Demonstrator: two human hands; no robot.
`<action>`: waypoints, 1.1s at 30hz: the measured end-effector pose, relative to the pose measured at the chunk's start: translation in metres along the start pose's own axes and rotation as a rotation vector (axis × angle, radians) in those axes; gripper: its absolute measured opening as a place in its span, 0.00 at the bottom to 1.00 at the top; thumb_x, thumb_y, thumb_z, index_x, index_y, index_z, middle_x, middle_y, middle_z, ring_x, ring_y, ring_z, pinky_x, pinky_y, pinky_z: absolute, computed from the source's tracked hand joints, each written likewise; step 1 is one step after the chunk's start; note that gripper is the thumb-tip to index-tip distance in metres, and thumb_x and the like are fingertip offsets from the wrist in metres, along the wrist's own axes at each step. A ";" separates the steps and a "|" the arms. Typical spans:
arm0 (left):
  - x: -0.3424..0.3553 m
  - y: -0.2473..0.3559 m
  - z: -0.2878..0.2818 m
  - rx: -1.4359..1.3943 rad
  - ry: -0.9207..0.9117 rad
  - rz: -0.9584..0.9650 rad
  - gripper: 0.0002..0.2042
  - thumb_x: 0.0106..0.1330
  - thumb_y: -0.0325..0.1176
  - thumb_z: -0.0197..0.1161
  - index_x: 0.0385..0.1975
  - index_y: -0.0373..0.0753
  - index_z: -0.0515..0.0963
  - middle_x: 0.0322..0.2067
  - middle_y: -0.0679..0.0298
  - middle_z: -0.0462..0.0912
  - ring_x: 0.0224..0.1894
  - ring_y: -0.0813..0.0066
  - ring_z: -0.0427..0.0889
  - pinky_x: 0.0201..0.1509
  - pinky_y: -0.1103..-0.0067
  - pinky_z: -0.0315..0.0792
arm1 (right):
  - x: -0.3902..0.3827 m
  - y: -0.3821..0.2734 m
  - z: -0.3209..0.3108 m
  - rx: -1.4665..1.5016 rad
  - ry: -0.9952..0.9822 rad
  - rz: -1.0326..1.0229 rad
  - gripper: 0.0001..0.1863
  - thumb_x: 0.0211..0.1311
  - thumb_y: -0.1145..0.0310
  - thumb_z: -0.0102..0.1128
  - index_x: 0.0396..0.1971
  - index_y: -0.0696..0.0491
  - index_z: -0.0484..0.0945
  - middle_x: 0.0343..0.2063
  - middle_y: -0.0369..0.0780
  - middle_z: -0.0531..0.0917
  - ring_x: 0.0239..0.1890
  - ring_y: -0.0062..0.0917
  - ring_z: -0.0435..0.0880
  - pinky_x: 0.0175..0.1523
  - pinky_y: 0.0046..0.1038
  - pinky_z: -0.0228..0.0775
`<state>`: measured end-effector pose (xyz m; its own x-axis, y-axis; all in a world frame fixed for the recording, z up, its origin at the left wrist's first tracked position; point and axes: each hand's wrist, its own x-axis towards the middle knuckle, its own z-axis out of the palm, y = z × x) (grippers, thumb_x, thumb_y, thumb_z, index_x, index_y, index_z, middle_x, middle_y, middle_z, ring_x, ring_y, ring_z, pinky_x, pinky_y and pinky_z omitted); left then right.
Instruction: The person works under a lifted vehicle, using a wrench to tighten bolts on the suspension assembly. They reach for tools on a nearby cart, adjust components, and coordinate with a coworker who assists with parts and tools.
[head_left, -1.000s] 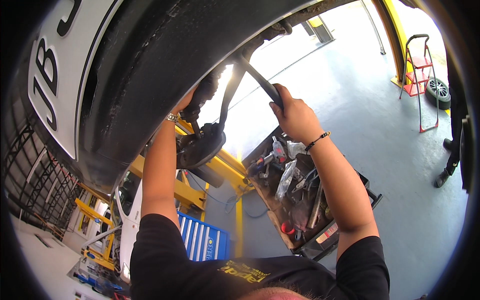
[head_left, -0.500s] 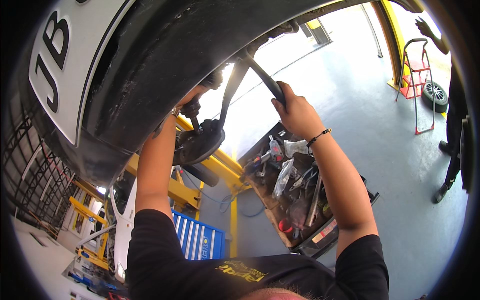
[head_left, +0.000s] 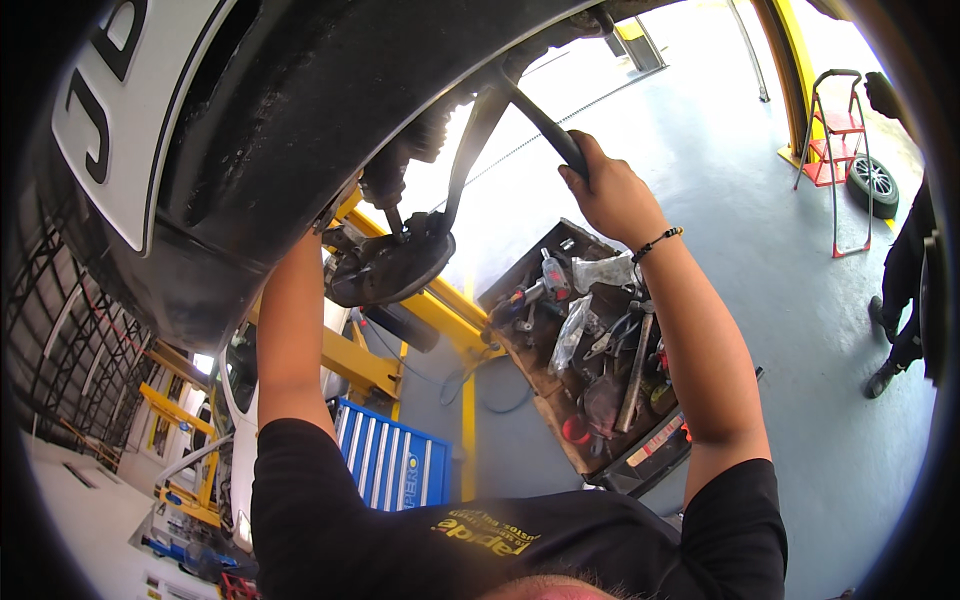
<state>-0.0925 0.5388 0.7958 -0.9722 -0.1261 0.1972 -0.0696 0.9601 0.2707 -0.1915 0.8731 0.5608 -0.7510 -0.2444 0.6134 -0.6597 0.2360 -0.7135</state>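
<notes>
My right hand (head_left: pixel 610 200) is closed around a long dark bar (head_left: pixel 545 130) that reaches up to the vehicle's underside near centre. My left forearm (head_left: pixel 290 340) rises at left behind the lower edge of the black body panel (head_left: pixel 280 110), which hides most of that hand and its fingers. Below the panel hang a ribbed rubber part (head_left: pixel 420 140), a curved dark arm (head_left: pixel 470 150) and a rounded dark plate with fittings (head_left: pixel 390 270), close to my left wrist.
A tool tray (head_left: pixel 545 420) holds several tools and bags below my right arm. A blue tool cabinet (head_left: pixel 390 455) stands below left, yellow lift arms (head_left: pixel 355 365) behind it. At right are a red step stool (head_left: pixel 835 165), a loose wheel (head_left: pixel 870 190) and a person in dark clothing (head_left: pixel 905 290).
My right hand and the bar have shifted up and right in the view. My left hand has become more hidden behind the panel. The other person's raised hand appears lower than half a second ago.
</notes>
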 end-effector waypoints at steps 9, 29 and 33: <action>0.037 0.014 0.030 0.070 0.051 0.190 0.19 0.65 0.37 0.66 0.51 0.32 0.78 0.43 0.57 0.86 0.41 0.74 0.85 0.44 0.74 0.79 | 0.000 -0.001 0.007 0.140 -0.006 -0.001 0.26 0.71 0.58 0.51 0.63 0.55 0.64 0.36 0.59 0.84 0.42 0.56 0.83 0.49 0.50 0.75; 0.083 -0.002 0.017 -0.143 -0.084 0.324 0.18 0.63 0.29 0.65 0.53 0.33 0.77 0.43 0.62 0.85 0.41 0.79 0.83 0.46 0.77 0.78 | -0.009 -0.013 0.033 0.139 0.113 0.033 0.25 0.72 0.59 0.51 0.61 0.58 0.64 0.34 0.60 0.84 0.41 0.56 0.84 0.47 0.49 0.75; 0.116 -0.034 0.021 -0.176 0.071 0.421 0.18 0.62 0.30 0.65 0.51 0.32 0.78 0.41 0.62 0.85 0.39 0.78 0.83 0.45 0.76 0.77 | -0.010 -0.015 0.036 0.143 0.126 0.023 0.25 0.72 0.59 0.51 0.62 0.57 0.64 0.34 0.60 0.84 0.41 0.56 0.84 0.48 0.49 0.75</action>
<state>-0.2074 0.4970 0.7896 -0.8898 0.2427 0.3866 0.3725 0.8755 0.3077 -0.1733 0.8383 0.5531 -0.7698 -0.1183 0.6272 -0.6378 0.1021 -0.7634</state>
